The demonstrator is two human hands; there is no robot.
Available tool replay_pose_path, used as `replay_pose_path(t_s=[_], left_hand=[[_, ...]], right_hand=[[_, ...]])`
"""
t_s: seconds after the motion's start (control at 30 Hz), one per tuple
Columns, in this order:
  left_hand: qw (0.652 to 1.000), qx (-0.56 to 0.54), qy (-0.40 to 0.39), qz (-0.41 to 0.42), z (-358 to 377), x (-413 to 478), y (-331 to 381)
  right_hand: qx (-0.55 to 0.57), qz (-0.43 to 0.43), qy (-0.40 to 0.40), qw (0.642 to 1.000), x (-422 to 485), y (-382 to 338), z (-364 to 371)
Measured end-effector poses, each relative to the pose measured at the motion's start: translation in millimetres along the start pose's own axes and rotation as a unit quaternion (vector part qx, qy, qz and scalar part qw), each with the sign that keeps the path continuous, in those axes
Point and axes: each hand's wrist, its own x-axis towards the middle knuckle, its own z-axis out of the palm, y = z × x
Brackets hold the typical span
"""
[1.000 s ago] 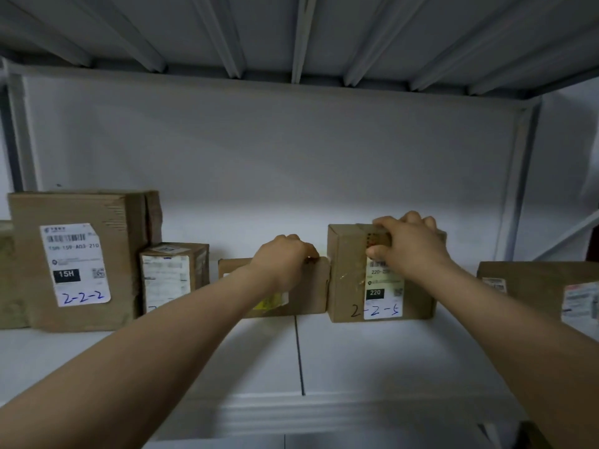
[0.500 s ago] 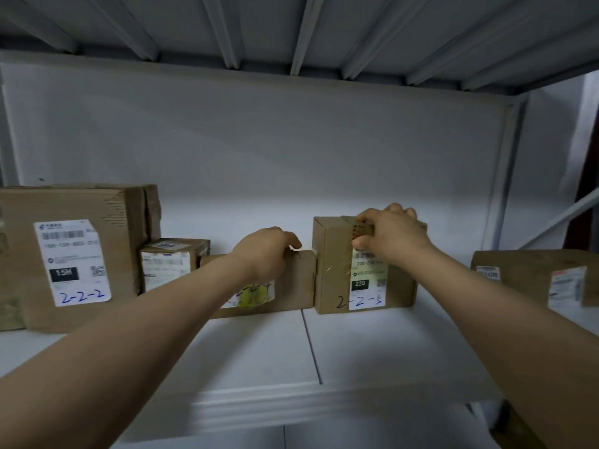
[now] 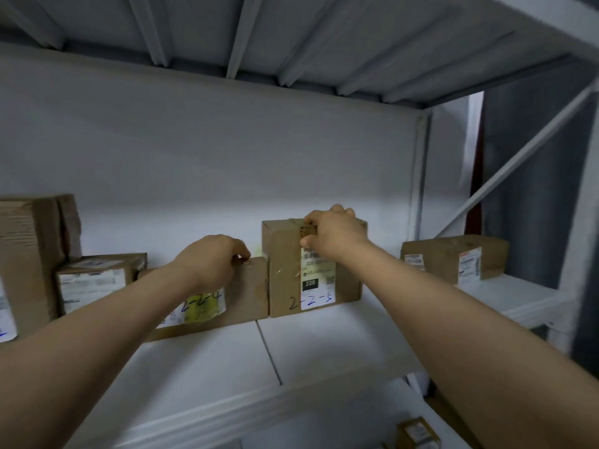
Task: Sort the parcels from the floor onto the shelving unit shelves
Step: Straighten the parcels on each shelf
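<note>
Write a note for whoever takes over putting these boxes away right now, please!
Left hand grips the top edge of the flat box marked 2-2-4.
Right hand grips the top front of the taller box marked 2-2-5.
Both boxes stand side by side on the white shelf and seem to touch. To their left sit a large box and a small box; a wide box sits to the right.
Done: these five are shelved.
Left: let go. A low parcel probably still needs sorting.
</note>
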Motion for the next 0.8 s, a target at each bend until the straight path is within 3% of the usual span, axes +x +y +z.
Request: replay_pose_path(t_s=[0.17,0.3,0.4,0.6,0.8], left_hand=[[0.999,0.014,0.0,-0.033,-4.9,-1.8,4.0],[0.991,0.014,0.132,-0.011,-22.4,-4.8,43.9],[0.984,0.016,0.171,0.044,-37.1,2.0,90.3],[0.987,0.031,0.143,0.07,-30.3,50.4,177.1],[0.991,0.076,0.105,0.02,3.9,93.4,224.3]], right_hand=[[0.035,0.0,0.012,0.999,-4.7,-1.5,1.3],[0.054,-0.013,0.036,0.998,-7.7,10.9,-4.9],[0.12,-0.004,0.072,0.99,-5.8,41.2,-21.1],[0.086,0.076,0.058,0.992,7.3,177.6,-58.1],[0.013,0.144,-0.048,0.988,8.3,297.2,-58.8]])
